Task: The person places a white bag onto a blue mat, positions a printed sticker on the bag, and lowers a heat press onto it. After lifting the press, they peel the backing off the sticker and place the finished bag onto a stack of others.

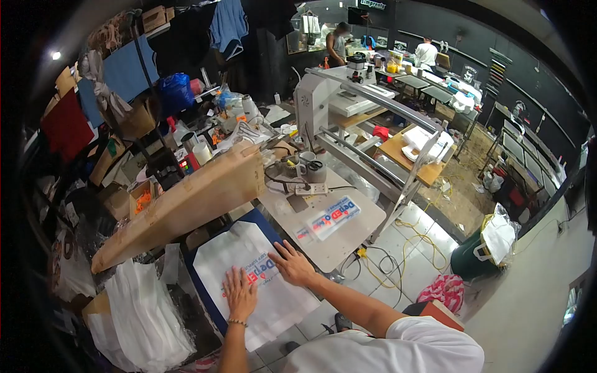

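A cluttered workshop with black walls [528,68] spreads beyond the tiled floor [373,301]; two other people, one in a grey top [337,46] and one in a white top [426,55], stand well away by the far worktables. In the foreground, a white bag [280,314] lies spread over a dark blue board [266,229], its near end extending past the board's edge. The left hand [240,295], a bracelet [237,322] at its wrist, rests palm down on the bag with fingers spread, beside the left part of the blue-and-red "DepED" print [258,271]. The right hand [292,265], also open and flat, lies at the print's right end, so the lettering runs between the two. Whether the print is on a loose film or on the bag itself is hard to tell from here. To the right, clear sheets [336,217] with similar lettering lie on a pale tabletop [280,214], near a power strip [311,189]. A long cardboard box [186,205] slants behind the board, and a pile of white bags [146,314] sits left of it.
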Motion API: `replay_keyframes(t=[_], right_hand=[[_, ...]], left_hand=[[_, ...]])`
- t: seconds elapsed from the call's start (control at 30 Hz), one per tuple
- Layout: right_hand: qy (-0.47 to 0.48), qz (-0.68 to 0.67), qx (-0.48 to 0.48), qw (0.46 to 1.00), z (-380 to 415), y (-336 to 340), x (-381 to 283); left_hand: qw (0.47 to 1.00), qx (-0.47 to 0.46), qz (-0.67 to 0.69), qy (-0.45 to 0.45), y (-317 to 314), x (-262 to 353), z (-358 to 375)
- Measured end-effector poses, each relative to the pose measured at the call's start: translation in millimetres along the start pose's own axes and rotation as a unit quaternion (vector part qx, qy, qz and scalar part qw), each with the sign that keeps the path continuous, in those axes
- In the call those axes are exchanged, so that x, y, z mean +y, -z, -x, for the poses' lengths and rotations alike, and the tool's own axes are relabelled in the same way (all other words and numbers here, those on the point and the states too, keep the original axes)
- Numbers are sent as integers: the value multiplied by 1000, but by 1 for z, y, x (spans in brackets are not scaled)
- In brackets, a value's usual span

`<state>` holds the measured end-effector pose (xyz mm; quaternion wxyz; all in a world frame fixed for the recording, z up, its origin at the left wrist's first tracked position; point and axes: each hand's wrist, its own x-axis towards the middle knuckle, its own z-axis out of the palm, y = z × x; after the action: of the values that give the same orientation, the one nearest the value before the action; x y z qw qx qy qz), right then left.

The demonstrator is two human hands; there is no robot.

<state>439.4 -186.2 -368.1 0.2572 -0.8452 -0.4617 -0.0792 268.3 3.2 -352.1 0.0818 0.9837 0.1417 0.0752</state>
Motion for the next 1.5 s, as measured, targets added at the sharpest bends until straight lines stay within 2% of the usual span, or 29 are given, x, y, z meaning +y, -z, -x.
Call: replay_keyframes(t=[0.07, 0.17, 0.2, 0.27, 0.43, 0.5, 0.53, 0.6, 0.7, 0.73, 0.8, 0.9, 1.1, 1.5], right_hand=[[3, 7, 7, 1000, 1, 0, -1], [16, -3, 22, 1000, 1, -2, 1], [19, -3, 19, 1000, 1, -3, 2], [23, 18, 24, 999, 1, -6, 3], [15, 15, 6, 1000, -1, -5, 2], [10, 12, -2, 1000, -1, -2, 2], [7, -7, -13, 1000, -1, 0, 1], [6, -27, -27, 999, -2, 7, -1], [13, -44, -7, 999, -2, 0, 3], [25, -34, 1, 999, -2, -1, 4], [27, -25, 5, 999, -1, -5, 6], [24, -23, 12, 999, -3, -3, 7], [26, -30, 22, 999, -3, -4, 6], [18, -54, 33, 998, -3, -5, 5]], left_hand=[[998, -25, 5, 49, 10, -20, 20], [997, -10, 8, 73, 21, -37, 40], [995, -38, 7, 91, 25, -38, 44], [995, -33, -5, 96, 25, -38, 45], [992, 3, -50, 114, 22, -15, 6], [993, 67, 95, 10, 17, 1, -21], [993, 69, 97, 8, 17, 12, -34], [984, 69, 150, -71, 19, 31, -57], [975, 105, 171, -99, 1, 39, -83], [974, 106, 171, -99, -9, 40, -86], [987, 120, 31, -99, -28, 42, -81], [993, 86, 28, -71, -30, 46, -80], [994, 72, 3, -76, -27, 46, -81], [993, 85, 18, -76, -26, 47, -81]])
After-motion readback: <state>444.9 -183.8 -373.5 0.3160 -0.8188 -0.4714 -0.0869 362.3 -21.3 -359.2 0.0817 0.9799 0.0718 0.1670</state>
